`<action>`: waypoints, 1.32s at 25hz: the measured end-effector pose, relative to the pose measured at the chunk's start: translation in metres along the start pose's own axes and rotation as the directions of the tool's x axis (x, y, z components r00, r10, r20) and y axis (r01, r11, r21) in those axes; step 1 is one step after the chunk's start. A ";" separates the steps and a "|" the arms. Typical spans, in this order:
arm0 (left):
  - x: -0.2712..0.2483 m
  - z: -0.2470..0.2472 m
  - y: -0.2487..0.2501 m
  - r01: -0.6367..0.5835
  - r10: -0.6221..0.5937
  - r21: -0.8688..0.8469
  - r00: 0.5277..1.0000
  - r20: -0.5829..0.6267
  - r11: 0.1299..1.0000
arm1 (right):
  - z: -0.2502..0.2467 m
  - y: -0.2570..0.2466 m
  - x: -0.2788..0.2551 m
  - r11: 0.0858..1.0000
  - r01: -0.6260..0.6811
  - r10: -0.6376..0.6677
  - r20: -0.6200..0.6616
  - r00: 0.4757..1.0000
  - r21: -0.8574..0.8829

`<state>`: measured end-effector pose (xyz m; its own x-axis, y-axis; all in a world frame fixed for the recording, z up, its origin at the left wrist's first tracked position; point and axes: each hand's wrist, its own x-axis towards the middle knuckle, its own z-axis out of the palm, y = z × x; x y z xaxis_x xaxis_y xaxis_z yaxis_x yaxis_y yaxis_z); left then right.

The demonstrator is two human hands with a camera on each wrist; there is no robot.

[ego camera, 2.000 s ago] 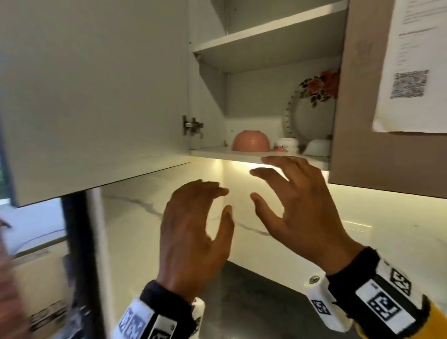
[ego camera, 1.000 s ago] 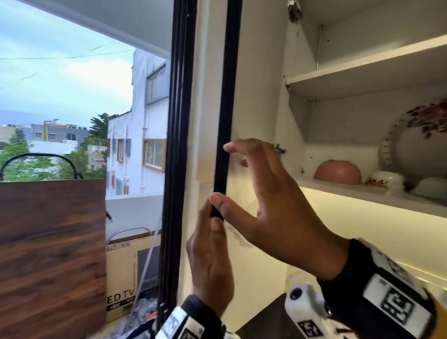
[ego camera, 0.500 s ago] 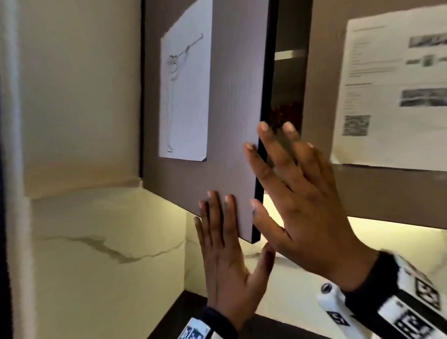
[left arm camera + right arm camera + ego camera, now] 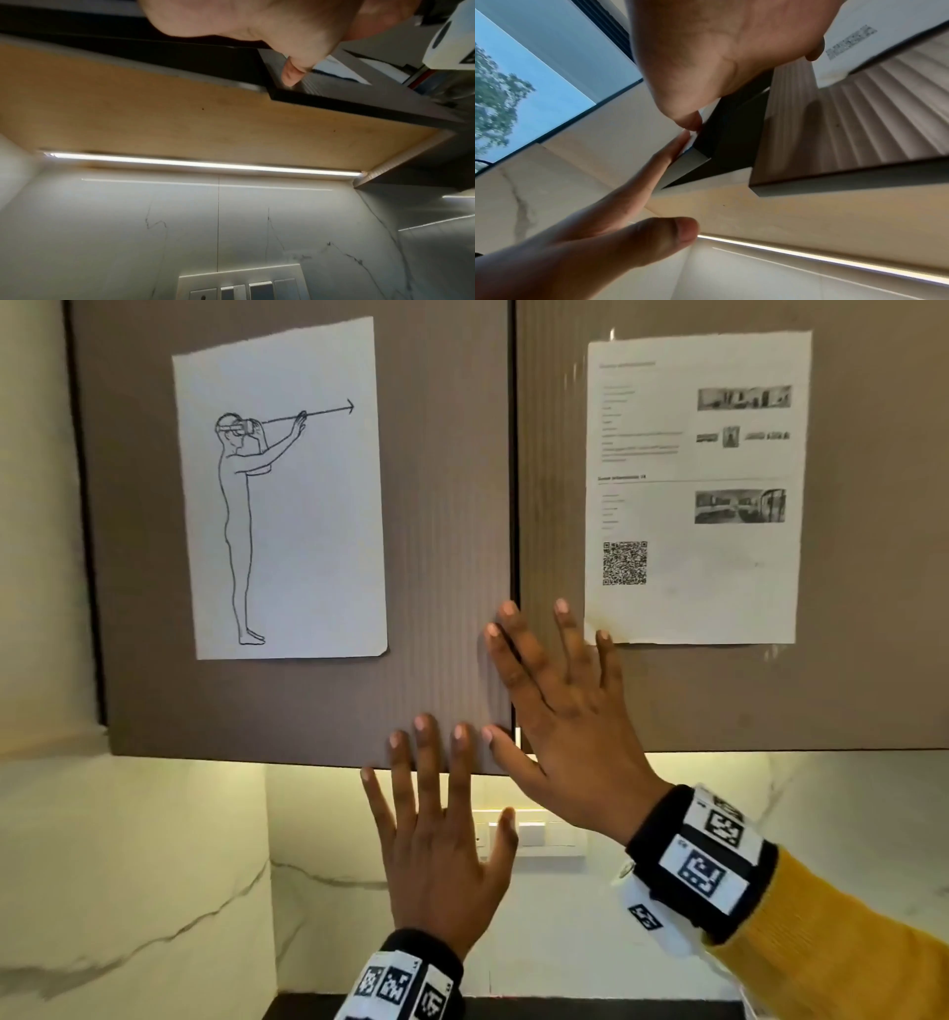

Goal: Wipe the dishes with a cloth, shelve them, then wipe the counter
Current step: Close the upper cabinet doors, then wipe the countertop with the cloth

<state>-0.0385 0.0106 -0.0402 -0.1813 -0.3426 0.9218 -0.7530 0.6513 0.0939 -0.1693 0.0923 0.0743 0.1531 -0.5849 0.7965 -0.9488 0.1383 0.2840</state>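
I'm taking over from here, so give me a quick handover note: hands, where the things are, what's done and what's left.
Left hand: flat, straight fingers on the lower edge of the left cabinet door, holding nothing.
Right hand: spread flat over the seam between that door and the right cabinet door, holding nothing.
The left door looks all but shut. No dishes or cloth show in any view.
Done: shelving, apparently, since the cabinet is being closed.
Left: press the door home, find the cloth, wipe the counter.

Closed cabinet doors block the shelves; open room lies beneath them.
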 end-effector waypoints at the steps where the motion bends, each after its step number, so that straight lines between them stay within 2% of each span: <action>1: 0.002 0.008 -0.002 -0.008 0.008 -0.010 1.000 0.003 1.000 | 0.008 0.003 0.002 1.000 -0.016 0.016 0.005 1.000 -0.008; 8: 0.016 0.055 -0.004 -0.002 -0.001 -0.060 0.999 -0.042 0.998 | 0.056 0.011 0.009 0.990 -0.084 0.083 -0.018 0.996 -0.114; 16: 0.026 0.104 -0.015 -0.048 0.040 -0.035 0.979 -0.199 0.998 | 0.089 0.014 0.015 0.979 -0.103 0.066 -0.204 0.977 -0.176; 21: 0.023 0.099 -0.015 -0.048 0.036 -0.074 0.987 -0.156 0.996 | 0.085 0.011 0.015 0.982 -0.107 0.078 -0.182 0.980 -0.157; 24: 0.024 0.076 -0.010 -0.018 0.003 -0.139 0.994 -0.108 0.990 | 0.075 0.010 0.016 0.994 -0.077 0.066 -0.138 0.988 -0.075; 27: 0.018 0.048 0.008 0.018 -0.038 -0.328 0.998 -0.054 0.945 | 0.056 0.007 -0.005 0.987 -0.110 0.130 -0.177 0.976 0.120; 31: -0.008 0.038 0.029 -0.097 0.027 -0.520 0.990 -0.141 0.849 | 0.038 0.011 -0.070 0.882 -0.099 0.250 -0.280 0.927 0.461; 33: -0.028 0.053 0.045 -0.123 0.087 -0.572 0.992 -0.091 0.811 | 0.036 0.026 -0.114 0.816 -0.152 0.334 -0.240 0.912 0.557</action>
<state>-0.1006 0.0131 -0.0820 -0.1879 -0.2217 0.9568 -0.2269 0.9576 0.1773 -0.2211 0.1340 -0.0279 -0.1106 -0.2956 0.9489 -0.9519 -0.2431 -0.1867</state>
